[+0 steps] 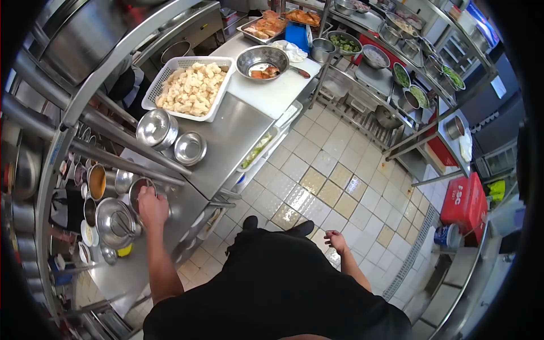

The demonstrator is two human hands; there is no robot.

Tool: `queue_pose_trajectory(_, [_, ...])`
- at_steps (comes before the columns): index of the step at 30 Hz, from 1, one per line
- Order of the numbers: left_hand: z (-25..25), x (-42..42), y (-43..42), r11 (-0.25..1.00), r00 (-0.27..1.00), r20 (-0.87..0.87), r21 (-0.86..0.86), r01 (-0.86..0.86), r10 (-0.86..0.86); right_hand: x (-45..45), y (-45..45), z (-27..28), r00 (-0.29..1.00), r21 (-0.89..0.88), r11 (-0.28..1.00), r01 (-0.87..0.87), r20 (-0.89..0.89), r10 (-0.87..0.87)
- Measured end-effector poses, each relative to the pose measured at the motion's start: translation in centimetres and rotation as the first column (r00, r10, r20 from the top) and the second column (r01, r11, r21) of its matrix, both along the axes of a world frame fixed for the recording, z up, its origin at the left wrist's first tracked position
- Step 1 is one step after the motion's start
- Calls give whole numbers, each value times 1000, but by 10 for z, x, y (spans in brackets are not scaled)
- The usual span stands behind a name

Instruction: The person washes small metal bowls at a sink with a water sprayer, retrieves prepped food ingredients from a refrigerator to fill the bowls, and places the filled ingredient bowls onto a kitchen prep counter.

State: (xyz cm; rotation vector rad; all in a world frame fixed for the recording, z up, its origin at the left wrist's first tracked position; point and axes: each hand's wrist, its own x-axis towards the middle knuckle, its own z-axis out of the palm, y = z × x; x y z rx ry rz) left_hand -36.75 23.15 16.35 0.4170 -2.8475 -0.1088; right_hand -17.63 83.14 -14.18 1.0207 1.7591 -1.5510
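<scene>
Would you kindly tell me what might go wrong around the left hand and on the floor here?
The left hand might knock the large metal bowl close beside it, or perhaps spill the orange-brown sauce nearby. The shiny floor tiles could be slippery underfoot.

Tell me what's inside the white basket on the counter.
The white basket holds a heap of pale, uneven chunks. Whatever lies beneath the top layer is covered and cannot be seen.
</scene>
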Motion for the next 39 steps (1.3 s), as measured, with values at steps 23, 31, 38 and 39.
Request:
queue_pose_trajectory(23, [-79, -47, 773, -389, -385, -82, 55, 919, -920, -72, 354, 223, 619, -227, 866, 446, -621, -482])
queue_pose_trajectory(31, [-27, -5, 1033, -710, -667, -245, 270, 650, -704, 24, 508, 222, 99, -416, 329, 847, -486, -869])
queue_pose_trajectory(38, [-46, 88, 1227, -746, -756, -98, 285, 602, -647, 68, 597, 200, -274, -306, -96, 947, -614, -740])
queue_pose_trajectory(39, [-53, 101, 1248, -734, -760, -57, 313, 603, -648, 74, 613, 194, -310, -310, -137, 941, -625, -716])
